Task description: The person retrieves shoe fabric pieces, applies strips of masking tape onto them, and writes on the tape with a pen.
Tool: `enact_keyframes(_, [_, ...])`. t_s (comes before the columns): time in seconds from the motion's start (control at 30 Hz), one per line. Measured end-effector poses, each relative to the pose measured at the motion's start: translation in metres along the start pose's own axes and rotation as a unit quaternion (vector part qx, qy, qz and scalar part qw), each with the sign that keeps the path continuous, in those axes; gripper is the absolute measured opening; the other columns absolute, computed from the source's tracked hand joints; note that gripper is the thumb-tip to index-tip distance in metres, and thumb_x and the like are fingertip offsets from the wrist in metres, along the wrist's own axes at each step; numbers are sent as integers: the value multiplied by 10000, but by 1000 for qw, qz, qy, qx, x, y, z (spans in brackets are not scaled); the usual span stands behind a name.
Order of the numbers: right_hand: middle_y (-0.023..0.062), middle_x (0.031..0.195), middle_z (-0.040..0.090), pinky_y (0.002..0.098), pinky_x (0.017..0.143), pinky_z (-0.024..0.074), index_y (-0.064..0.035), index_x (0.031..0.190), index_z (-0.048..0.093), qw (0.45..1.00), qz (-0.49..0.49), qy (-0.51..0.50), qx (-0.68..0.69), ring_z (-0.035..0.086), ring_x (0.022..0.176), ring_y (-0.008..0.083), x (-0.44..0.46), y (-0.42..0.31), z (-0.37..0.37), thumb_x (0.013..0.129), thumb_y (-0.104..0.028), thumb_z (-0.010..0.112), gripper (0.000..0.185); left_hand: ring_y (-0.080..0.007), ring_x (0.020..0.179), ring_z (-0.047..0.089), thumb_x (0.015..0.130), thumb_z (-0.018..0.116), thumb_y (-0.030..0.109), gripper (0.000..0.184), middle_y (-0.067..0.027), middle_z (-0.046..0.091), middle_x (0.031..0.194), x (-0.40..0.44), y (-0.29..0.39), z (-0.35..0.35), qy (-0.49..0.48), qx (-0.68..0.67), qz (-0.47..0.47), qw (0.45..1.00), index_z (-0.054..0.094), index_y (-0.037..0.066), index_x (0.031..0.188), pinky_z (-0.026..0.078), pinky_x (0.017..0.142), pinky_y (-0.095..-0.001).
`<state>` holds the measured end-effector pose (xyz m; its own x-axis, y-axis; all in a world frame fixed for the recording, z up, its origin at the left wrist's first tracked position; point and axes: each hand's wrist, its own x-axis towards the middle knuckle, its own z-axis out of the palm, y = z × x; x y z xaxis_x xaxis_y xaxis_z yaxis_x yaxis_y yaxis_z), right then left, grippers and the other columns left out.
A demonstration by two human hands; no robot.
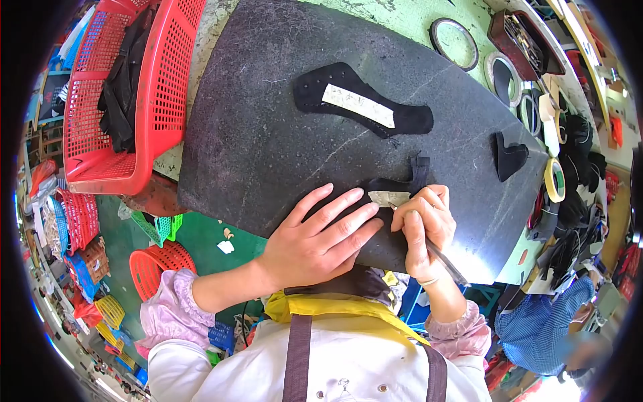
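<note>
My left hand [325,234] lies flat, fingers stretched out, at the near edge of a dark board [254,134]. Its fingertips reach a small black fabric piece [402,182], partly hidden by my hands, with a strip of pale tape [388,198] at it. My right hand [425,228] is closed around a slim, dark pen-like tool [447,263], its tip by the tape. Farther up the board lies a larger black cut piece [363,100] bearing a white handwritten label [358,106].
A red plastic basket [167,87] with black material stands at the left. A small black piece [510,156] lies on the board's right. Tape rolls [455,43] and a dark red box [526,43] of tools sit beyond, with black fabric bundles [575,181] at the right.
</note>
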<state>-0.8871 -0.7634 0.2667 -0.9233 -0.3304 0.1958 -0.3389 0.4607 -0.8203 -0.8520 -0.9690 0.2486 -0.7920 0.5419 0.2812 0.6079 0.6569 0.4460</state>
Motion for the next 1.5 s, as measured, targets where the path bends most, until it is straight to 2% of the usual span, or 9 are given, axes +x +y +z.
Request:
enact_keyframes(0.1, [-37,735,640,325,898,342,-123,734,608,999,-6,-7,-34,439,675,164,0,-2,1,879,-74,527,173,-220,1335,523,846,660,185,407,-27,577,1421,-1,0,1,2,-1,2,1000,670,137,1250,377,1158,-463])
enact_keyframes(0.47, [-36,718,629,319,886,349,-122,712,609,1000,1,-1,-22,434,660,167,-2,-1,-1,855,-68,534,171,-222,1334,525,845,658,184,407,-27,583,1413,1,1,-1,4,-9,-3,1000,667,138,1249,379,1158,-461])
enact_keyframes(0.63, [-15,713,613,319,882,353,-113,684,601,998,23,-13,51,432,689,172,-4,2,-8,843,-74,526,180,-224,1332,527,849,653,185,413,-28,583,1414,2,1,-2,-1,-6,-2,1000,660,139,1259,378,1159,-460])
enact_keyframes(0.77, [11,706,589,318,877,352,-98,670,595,989,61,40,128,429,729,179,-7,2,-7,850,-83,511,200,-228,1319,533,795,681,170,465,-7,610,1381,1,1,0,-3,7,0,1000,668,156,1260,359,1162,-466])
enact_keyframes(1.13, [18,694,567,308,843,360,-79,695,610,988,90,62,108,419,745,175,-19,7,-21,899,-103,499,233,-254,1284,544,787,680,149,479,-37,618,1351,1,0,1,12,-2,8,1000,659,140,1265,365,1157,-462])
enact_keyframes(1.27, [31,726,616,289,814,394,-64,721,639,975,116,92,166,471,770,158,-29,12,-32,922,-116,514,243,-268,1222,551,803,680,104,553,-96,582,1350,4,-3,-13,41,-161,-51,985,593,112,1349,408,1100,-438])
enact_keyframes(1.43, [49,794,669,276,793,435,-36,819,673,973,151,120,123,533,798,148,-27,13,-52,943,-133,533,210,-273,1093,542,774,696,54,666,-107,584,1257,31,-13,-20,66,-109,-94,987,531,106,1417,428,1010,-409])
enact_keyframes(1.5, [72,866,692,275,790,462,-23,926,678,954,184,235,12,566,781,151,-17,18,-63,961,-152,529,201,-270,1077,537,773,697,50,678,-102,586,1238,35,-12,-18,57,-94,-90,990,524,107,1426,427,996,-404])
